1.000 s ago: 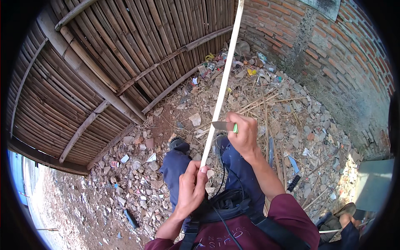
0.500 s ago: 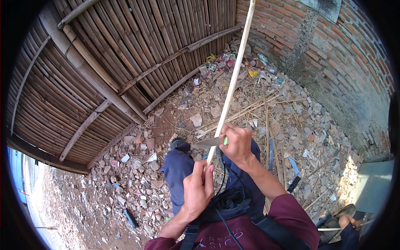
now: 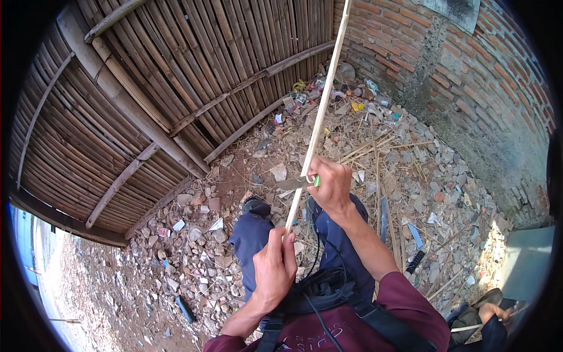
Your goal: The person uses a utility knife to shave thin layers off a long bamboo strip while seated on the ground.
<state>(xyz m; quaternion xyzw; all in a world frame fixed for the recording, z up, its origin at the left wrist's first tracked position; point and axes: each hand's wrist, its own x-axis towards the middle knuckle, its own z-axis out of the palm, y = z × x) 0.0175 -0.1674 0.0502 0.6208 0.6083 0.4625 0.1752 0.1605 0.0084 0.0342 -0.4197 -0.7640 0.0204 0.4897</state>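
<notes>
A long pale strip, bamboo or wood (image 3: 319, 120), slants up from my lap toward the wall corner and runs past the top of the view. My left hand (image 3: 273, 267) is closed round its lower end, thumb along the strip. Higher up, my right hand (image 3: 331, 183) grips a knife (image 3: 293, 183) with a bright green handle. The blade lies across the strip, pointing left, and a small pale curl shows where the two meet. Right-hand fingers also rest close against the strip; whether they press on it is hidden.
A bamboo slat wall (image 3: 234, 53) stands at left, meeting a brick wall (image 3: 410, 35) at right. Stones, litter and dry stalks (image 3: 375, 146) cover the ground. A black-handled object (image 3: 415, 261) lies right of my knee. Another person's hand (image 3: 492, 314) holds a pale strip at lower right.
My right hand and the knife have risen slightly along the strip, and a curl has appeared at the blade. The strip's upper part has swung a little left.
</notes>
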